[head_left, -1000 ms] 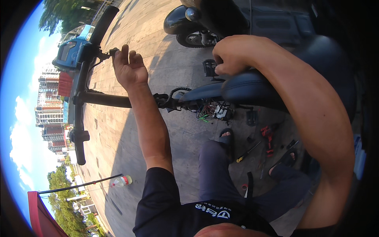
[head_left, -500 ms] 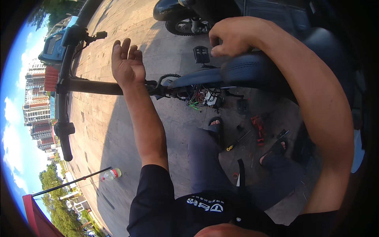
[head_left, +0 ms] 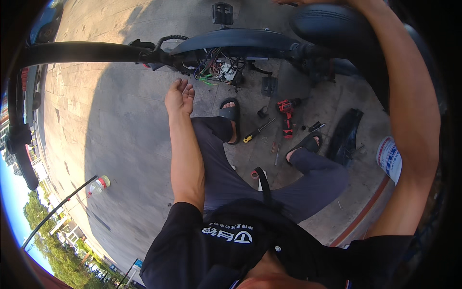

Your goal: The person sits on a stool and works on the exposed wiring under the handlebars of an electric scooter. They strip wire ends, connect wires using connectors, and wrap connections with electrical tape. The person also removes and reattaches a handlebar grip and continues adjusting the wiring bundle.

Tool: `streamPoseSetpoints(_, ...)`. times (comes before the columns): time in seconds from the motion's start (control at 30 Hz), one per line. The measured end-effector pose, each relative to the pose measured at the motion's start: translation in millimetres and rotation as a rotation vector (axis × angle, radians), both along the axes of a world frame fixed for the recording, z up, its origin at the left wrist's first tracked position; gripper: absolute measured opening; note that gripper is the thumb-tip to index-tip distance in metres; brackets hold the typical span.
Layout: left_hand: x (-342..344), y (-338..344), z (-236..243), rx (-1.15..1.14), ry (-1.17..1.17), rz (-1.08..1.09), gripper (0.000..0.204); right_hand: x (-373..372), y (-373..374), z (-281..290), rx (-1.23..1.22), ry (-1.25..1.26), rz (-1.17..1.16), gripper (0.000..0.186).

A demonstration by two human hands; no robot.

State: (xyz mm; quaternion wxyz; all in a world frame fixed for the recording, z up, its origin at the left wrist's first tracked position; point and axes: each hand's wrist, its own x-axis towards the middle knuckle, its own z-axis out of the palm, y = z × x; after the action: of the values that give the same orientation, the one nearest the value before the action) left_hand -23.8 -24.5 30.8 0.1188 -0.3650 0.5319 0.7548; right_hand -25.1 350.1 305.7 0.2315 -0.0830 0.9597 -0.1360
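Observation:
My left hand point(head_left: 180, 98) is in the air over the pavement, palm up, with loosely bent fingers and nothing in it. Just beyond its fingertips is a bundle of coloured wires point(head_left: 206, 72) with a pale box point(head_left: 228, 70), hanging from the opened frame of an electric bike point(head_left: 226, 39). Reaching past the black saddle point(head_left: 332, 24), my right hand point(head_left: 288, 2) shows only a sliver at the top edge. Its fingers are mostly cut off there, so what it touches is hidden.
On the ground by my sandalled feet lie a red cordless drill point(head_left: 286, 115), a yellow-handled screwdriver point(head_left: 255, 132), a socket piece point(head_left: 315, 126) and a roll of tape point(head_left: 254, 175). A white bucket point(head_left: 389, 158) stands at right. The handlebar point(head_left: 19, 144) is at left, a hanging bottle point(head_left: 99, 185) below it.
The view has tipped downward toward my legs and the tools. My left hand has gone from beside the handlebar stem to near the wires. My right hand has slipped almost out of view.

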Motion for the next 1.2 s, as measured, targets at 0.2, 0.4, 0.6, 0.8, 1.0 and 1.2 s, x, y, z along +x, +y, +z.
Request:
streamPoseSetpoints(0.2, -30.8, -5.5, -18.3, -0.125, -0.019, -0.251, 0.039, 1.0, -1.5, -0.2, 0.033, -0.002, -0.077, 0.046)
streamPoseSetpoints(0.4, -34.0, 3.7, -28.6, -0.270, 0.073, -0.361, 0.039, 14.5, -14.3, 7.2, -0.004, 0.059, -0.095, 0.042)
streamPoseSetpoints(0.6, -41.8, 3.0, -29.5, -0.171, 0.067, -0.445, 0.033, 20.1, -29.1, 11.0, -0.003, 0.066, -0.120, 0.038)
streamPoseSetpoints(0.8, -45.2, -2.4, -37.2, -0.142, 0.097, -0.502, 0.021, 19.4, -35.4, 8.5, 0.104, 0.120, -0.085, 0.039)
streamPoseSetpoints(1.0, -48.6, -6.1, -42.1, -0.114, 0.090, -0.498, 0.023, 6.9, -27.4, 13.6, -0.015, -0.098, -0.249, 0.039)
streamPoseSetpoints(1.2, -49.8, 0.3, -40.7, -0.076, 0.143, -0.381, 0.016, 0.7, -24.1, 1.2, 0.002, -0.073, -0.232, 0.038)
